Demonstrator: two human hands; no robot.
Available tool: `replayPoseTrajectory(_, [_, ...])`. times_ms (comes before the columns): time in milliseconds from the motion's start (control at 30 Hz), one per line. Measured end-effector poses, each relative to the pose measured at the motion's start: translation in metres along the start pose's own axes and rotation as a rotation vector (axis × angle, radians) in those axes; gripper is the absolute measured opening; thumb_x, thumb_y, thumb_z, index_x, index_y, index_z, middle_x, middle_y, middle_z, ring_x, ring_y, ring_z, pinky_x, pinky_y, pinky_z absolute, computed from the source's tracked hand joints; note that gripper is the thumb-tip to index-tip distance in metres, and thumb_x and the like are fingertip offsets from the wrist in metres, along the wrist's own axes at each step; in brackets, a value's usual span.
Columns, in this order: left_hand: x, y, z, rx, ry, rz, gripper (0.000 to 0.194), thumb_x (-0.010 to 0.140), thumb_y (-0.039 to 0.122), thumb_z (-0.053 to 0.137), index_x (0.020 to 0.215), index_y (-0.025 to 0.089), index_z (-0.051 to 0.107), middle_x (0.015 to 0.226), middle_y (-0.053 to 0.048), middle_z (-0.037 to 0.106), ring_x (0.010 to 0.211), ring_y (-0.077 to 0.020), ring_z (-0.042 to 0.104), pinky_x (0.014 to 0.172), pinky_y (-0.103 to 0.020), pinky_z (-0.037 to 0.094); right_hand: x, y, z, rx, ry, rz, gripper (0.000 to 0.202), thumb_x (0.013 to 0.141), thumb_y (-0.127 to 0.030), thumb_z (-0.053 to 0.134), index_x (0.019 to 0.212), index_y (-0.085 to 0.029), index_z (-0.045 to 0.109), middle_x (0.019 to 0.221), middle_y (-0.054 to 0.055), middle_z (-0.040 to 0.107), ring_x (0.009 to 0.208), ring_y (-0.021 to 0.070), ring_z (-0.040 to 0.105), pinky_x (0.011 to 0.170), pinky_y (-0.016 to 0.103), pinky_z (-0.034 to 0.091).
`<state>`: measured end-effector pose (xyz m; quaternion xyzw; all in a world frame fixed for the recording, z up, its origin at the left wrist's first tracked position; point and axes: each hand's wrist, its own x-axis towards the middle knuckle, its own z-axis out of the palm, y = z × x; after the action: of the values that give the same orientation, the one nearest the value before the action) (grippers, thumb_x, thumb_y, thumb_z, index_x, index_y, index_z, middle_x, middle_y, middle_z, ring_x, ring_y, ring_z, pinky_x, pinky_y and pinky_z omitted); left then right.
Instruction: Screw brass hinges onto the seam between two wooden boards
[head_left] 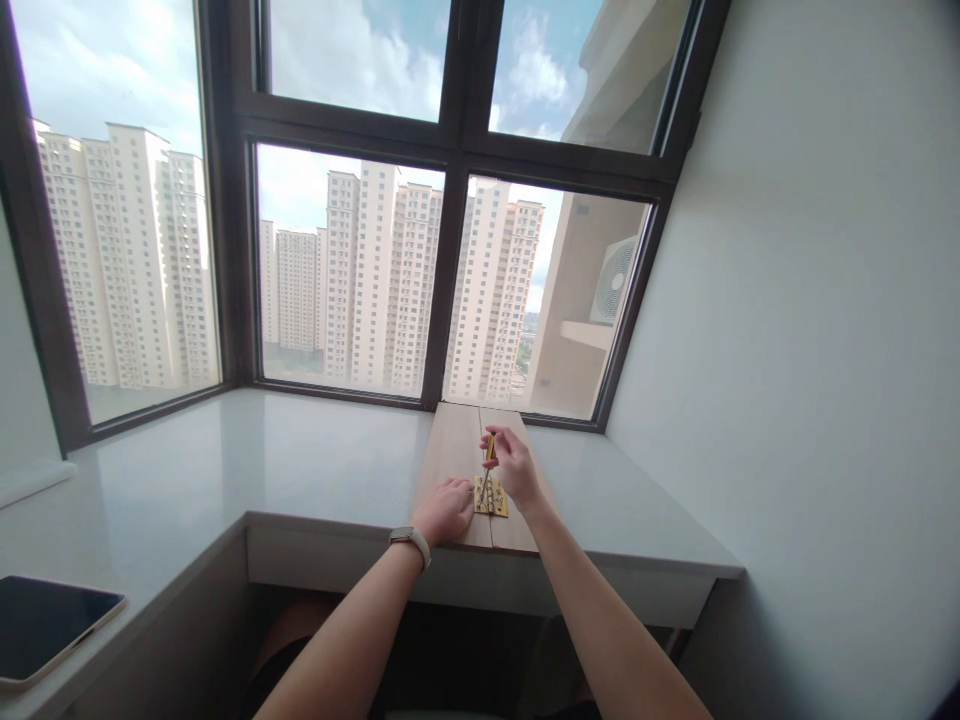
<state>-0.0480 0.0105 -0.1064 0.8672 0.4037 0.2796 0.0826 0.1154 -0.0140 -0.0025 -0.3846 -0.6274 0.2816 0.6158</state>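
My right hand [512,465] is closed around the yellow and black handle of a screwdriver [490,447]. Its thin shaft slants down to a brass-coloured hinge [496,497], which lies across the seam between two pale wooden boards [441,455]. Small screws seem to stand in the hinge, too small to tell one by one. Flat on the left board, my left hand [448,508] rests with its fingertips at the hinge's left edge. A watch [411,541] with a light band is on my left wrist.
Beneath the boards is a glossy white counter [315,455] with a front edge close to me. A tablet [52,625] lies at the lower left. Dark window frames [442,240] rise behind the counter, and a white wall [795,330] stands on the right.
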Motion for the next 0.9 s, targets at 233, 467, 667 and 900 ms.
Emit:
replayPoseTrajectory(233, [0.000,-0.001,0.001,0.000,0.000,-0.005,0.039,0.097,0.033,0.051,0.132,0.021,0.061,0.136,-0.012,0.065,0.129,-0.0281,0.054,0.112,-0.039,0.041,0.000,-0.002,0.000,-0.026,0.054,-0.017,0.043,0.087,-0.063,0.069,0.101,-0.022,0.064,0.098,0.008,0.073,0.093,0.0260,0.071,0.055,0.034,0.066])
replayPoseTrajectory(467, [0.000,0.000,0.001,-0.005,-0.003,-0.016,0.039,0.096,0.034,0.052,0.132,0.022,0.061,0.136,-0.011,0.065,0.131,-0.0282,0.054,0.113,-0.040,0.041,-0.001,-0.004,0.000,-0.020,0.032,-0.025,0.045,0.083,-0.063,0.074,0.100,-0.023,0.059,0.092,0.006,0.073,0.090,0.0257,0.073,0.053,0.032,0.065])
replayPoseTrajectory(667, [0.001,-0.001,0.002,0.002,-0.001,-0.011,0.040,0.096,0.034,0.052,0.133,0.021,0.061,0.136,-0.012,0.065,0.131,-0.0283,0.054,0.113,-0.039,0.041,-0.002,-0.005,0.002,-0.006,-0.010,-0.003,0.048,0.095,-0.065,0.055,0.112,-0.022,0.066,0.101,0.009,0.072,0.096,0.0248,0.072,0.055,0.029,0.064])
replayPoseTrajectory(900, [0.001,-0.002,0.003,0.007,-0.004,-0.008,0.039,0.096,0.034,0.053,0.133,0.022,0.061,0.139,-0.012,0.063,0.132,-0.0280,0.053,0.114,-0.039,0.040,-0.003,-0.011,0.002,-0.026,0.051,-0.004,0.043,0.084,-0.062,0.074,0.095,-0.022,0.062,0.095,0.009,0.074,0.088,0.0250,0.072,0.053,0.033,0.065])
